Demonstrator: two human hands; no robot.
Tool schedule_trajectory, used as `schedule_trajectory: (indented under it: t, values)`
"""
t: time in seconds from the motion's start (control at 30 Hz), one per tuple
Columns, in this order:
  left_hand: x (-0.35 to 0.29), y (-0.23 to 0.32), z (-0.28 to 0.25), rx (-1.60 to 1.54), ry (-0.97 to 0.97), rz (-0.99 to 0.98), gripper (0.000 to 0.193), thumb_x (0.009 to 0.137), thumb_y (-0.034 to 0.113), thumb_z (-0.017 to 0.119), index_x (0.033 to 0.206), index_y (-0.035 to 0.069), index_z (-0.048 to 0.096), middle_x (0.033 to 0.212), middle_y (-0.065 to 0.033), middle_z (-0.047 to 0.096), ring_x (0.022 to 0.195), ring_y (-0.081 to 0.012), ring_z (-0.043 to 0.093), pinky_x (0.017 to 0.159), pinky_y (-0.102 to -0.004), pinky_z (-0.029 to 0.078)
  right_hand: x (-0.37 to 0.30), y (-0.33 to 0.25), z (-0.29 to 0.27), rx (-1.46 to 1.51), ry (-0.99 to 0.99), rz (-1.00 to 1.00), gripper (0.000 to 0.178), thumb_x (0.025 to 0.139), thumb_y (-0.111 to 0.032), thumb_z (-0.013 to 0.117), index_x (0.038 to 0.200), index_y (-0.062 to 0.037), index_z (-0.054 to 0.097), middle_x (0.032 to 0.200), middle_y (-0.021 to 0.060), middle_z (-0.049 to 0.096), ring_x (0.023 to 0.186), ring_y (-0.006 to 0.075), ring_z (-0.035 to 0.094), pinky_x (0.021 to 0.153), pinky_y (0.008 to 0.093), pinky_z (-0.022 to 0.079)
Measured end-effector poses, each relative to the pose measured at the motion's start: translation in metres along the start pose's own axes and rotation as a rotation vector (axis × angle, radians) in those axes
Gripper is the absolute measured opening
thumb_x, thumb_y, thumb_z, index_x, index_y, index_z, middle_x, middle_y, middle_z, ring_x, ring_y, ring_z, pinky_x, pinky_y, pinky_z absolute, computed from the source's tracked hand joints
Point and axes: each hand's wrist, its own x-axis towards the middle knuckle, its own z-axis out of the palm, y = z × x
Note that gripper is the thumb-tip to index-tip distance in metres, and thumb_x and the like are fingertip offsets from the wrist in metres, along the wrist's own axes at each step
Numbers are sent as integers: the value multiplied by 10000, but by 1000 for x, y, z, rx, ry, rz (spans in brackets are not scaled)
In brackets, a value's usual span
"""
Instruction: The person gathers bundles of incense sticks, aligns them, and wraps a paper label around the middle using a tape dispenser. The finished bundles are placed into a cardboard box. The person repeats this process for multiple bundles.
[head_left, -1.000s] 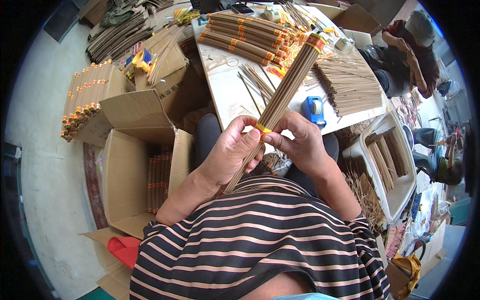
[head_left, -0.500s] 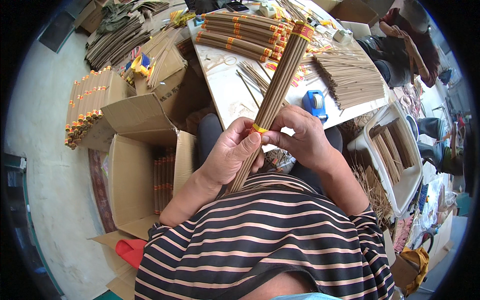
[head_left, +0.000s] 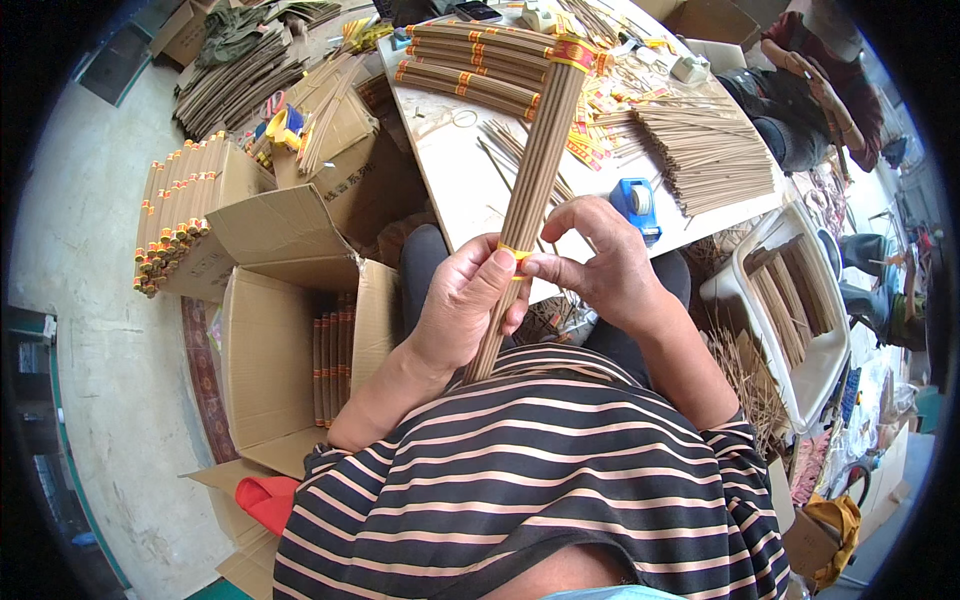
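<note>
Underneath everything lies the pale concrete floor (head_left: 90,330), and on it, to the left, an open cardboard box (head_left: 280,340) with banded bundles packed upright inside, plus a leaning row of finished bundles (head_left: 175,215) against another carton. Farther off stands the white surface (head_left: 455,180), crowded at its far side with a stack of tied bundles (head_left: 470,65) and, to the right, a fan of loose brown sticks (head_left: 705,150). A white tray (head_left: 820,350) of more sticks sits low on the right. A blue tape dispenser (head_left: 637,205) rests near the surface's near edge.

Close to the body, the incense bundle (head_left: 530,190) slants from the lap up toward the far right, probably so its length stays clear of the surface while its middle is worked. The left hand (head_left: 465,300) is clamped around the bundle below its middle, steadying it. The right hand (head_left: 600,260) pinches a thin yellow band (head_left: 515,253) at that same spot, fingertips meeting the left thumb.
</note>
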Motion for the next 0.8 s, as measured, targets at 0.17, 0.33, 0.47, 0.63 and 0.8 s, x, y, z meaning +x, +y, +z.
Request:
schedule_trajectory:
  t: [0.17, 0.33, 0.47, 0.63, 0.8]
  values:
    - [1, 2, -3, -76, 80, 6, 286, 921, 295, 501, 1047, 40, 467, 733, -46, 549, 540, -75, 516, 456, -173, 418, -11, 6, 0, 415, -63, 328, 283, 781, -199, 702, 952, -9, 582, 880, 29, 572, 851, 97, 523, 761, 239, 425]
    - [1, -2, -4, -89, 79, 32, 287, 917, 273, 514, 1061, 33, 454, 747, -51, 554, 537, -84, 521, 447, -177, 421, -11, -5, 5, 534, -162, 391, 273, 778, -245, 710, 896, -29, 593, 826, -2, 556, 781, 78, 508, 698, 217, 425]
    - [2, -3, -5, -118, 44, 42, 283, 917, 257, 513, 1072, 31, 443, 776, -61, 557, 544, -91, 530, 444, -184, 430, -13, -6, 9, 508, -132, 347, 192, 797, -202, 682, 813, -34, 590, 762, -5, 560, 722, 75, 503, 648, 227, 423]
    - [2, -2, -5, -194, -13, 42, 281, 916, 252, 512, 1084, 39, 440, 799, -83, 562, 555, -107, 546, 456, -196, 457, -13, -5, 11, 467, -88, 286, 159, 799, -166, 669, 770, -34, 586, 738, 7, 559, 705, 84, 508, 640, 236, 424]
    - [3, -3, -7, -239, -50, 65, 282, 909, 250, 523, 1099, 57, 446, 807, -106, 567, 561, -123, 558, 464, -211, 479, -10, -6, 9, 469, -95, 253, 162, 795, -164, 670, 767, -30, 585, 745, 23, 561, 715, 103, 521, 649, 241, 427]
